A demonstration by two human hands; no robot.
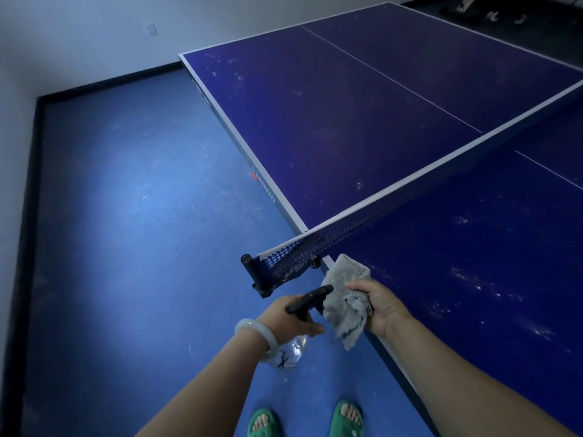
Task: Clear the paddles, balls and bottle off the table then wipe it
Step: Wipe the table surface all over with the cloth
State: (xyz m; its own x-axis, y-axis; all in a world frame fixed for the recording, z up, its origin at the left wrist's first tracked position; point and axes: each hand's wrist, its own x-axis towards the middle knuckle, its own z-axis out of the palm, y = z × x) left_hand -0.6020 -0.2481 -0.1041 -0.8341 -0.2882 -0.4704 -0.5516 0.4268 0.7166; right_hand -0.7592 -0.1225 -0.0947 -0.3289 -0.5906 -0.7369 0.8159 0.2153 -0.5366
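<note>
Dim bluish light, soft glare on floor point(132, 197), wide-angle bending at edges

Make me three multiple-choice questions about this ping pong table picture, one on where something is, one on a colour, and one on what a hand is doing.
1. Where is the grey cloth?
A. Lying across the net
B. In the right hand, at the table edge near the net post
C. On the floor

2. What colour are the slippers?
A. Green
B. Red
C. White

3. What is the left hand doing?
A. Hanging idle
B. Pressing flat on the table
C. Gripping the spray bottle

Answers: 1 B, the right hand grips the cloth beside the net post. 2 A, both slippers show green. 3 C, its fingers curl around the spray bottle with its black trigger head.
</note>
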